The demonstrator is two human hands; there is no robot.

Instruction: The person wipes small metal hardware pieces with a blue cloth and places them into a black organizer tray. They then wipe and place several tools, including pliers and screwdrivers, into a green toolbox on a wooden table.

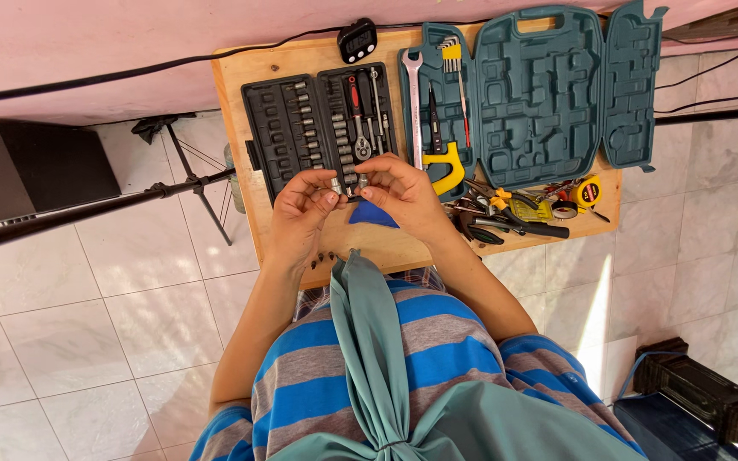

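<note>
Small socket [336,184], apparently, pinched in left hand's [301,207] grip, right hand [405,195] touching.

socket case [318,128] lies left of tool case [540,94] on table [232,77].

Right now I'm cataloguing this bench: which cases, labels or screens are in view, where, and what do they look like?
Black socket case: open on the board, left, just beyond both hands.
Teal tool case: open, right, moulded empty recesses.
Small black device: back edge of the board, rounded, dark screen.
Yellow tape measure: right edge, round.
</note>
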